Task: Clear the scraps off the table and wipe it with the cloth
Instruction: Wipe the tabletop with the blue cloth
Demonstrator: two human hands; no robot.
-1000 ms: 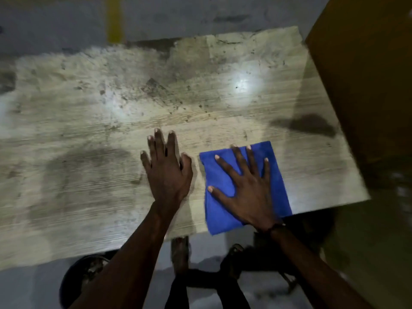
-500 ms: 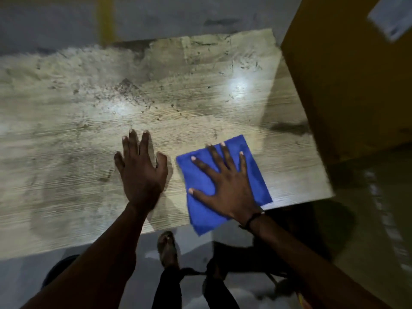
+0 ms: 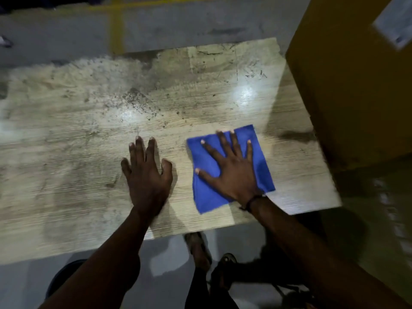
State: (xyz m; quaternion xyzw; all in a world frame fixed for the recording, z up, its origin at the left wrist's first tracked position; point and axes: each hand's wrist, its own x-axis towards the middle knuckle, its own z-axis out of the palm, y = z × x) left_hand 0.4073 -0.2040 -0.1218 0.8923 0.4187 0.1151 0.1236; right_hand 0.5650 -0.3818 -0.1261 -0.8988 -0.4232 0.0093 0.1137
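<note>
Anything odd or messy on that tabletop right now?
Yes: dark specks and grime spread over the far middle of the worn wood-grain table, unwiped. The folded blue cloth, pressed flat by the right hand, lies near the table's near right corner.

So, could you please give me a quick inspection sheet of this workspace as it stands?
Surface: wood-grain table, dull and smudged, with dark specks across the far middle.
Job's things: folded blue cloth flat near the table's right front edge.
Clutter: no larger scraps seen, only the specks.
Hands: right hand spread flat, pressing the cloth; left hand flat on the bare table beside it, apart from the cloth.
Cables: nothing seen for certain; dark shapes under the table are too dim to tell.
Surroundings: large brown box with a white label at the right; grey floor with yellow line beyond.
</note>
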